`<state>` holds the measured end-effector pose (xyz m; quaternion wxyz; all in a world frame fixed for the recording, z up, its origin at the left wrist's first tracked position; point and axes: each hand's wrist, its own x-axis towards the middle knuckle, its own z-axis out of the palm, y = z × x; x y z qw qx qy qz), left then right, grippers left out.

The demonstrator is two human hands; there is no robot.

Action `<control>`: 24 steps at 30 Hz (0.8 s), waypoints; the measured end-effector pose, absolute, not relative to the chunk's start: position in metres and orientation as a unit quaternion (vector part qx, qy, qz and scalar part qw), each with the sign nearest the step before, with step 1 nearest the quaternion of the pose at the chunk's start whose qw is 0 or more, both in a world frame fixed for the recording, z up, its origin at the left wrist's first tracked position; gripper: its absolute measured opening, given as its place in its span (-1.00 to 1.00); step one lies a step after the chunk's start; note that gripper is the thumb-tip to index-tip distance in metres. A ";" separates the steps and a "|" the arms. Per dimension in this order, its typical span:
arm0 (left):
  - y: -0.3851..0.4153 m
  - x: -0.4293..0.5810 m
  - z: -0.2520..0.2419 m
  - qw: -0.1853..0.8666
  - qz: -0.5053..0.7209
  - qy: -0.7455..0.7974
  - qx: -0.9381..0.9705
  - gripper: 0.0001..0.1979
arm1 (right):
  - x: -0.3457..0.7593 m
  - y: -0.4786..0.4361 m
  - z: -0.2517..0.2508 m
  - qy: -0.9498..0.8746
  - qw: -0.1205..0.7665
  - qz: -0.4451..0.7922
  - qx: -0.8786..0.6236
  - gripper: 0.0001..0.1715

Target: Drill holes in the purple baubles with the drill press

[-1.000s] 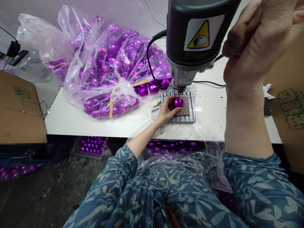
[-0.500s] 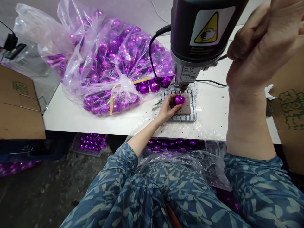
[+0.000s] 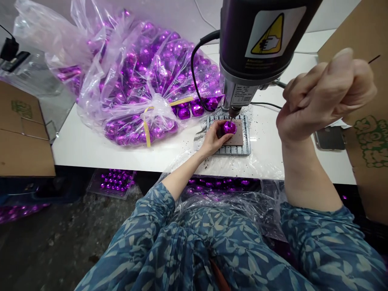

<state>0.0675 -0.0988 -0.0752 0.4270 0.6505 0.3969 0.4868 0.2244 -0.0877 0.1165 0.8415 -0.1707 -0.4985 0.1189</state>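
Left hand (image 3: 213, 140) has the shiny ball (image 3: 229, 127) pinched under the drill (image 3: 254, 66); right hand (image 3: 324, 95) is curled, can't tell around what. Ball might spin and nick someone.

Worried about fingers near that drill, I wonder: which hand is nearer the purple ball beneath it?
Left. The left hand touches the purple ball, curled around its left side. The right hand is apart from it, raised to the right of the drill.

Ball (image 3: 229, 128) on board (image 3: 238, 140), beneath drill (image 3: 253, 66); bag (image 3: 160, 106) left of drill, phone (image 3: 330, 138) right.
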 end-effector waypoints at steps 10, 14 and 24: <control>-0.100 0.067 -0.073 0.429 0.477 0.397 0.656 -0.47 | 0.235 -0.063 0.081 -0.493 0.853 -0.031 -0.167 -0.01; -0.101 0.067 -0.072 0.426 0.480 0.393 0.658 -0.48 | 0.243 -0.062 0.062 -0.525 0.831 -0.048 -0.176 -0.12; -0.100 0.070 -0.071 0.431 0.482 0.403 0.647 -0.47 | 0.241 -0.070 0.098 -0.568 0.812 0.030 -0.130 -0.25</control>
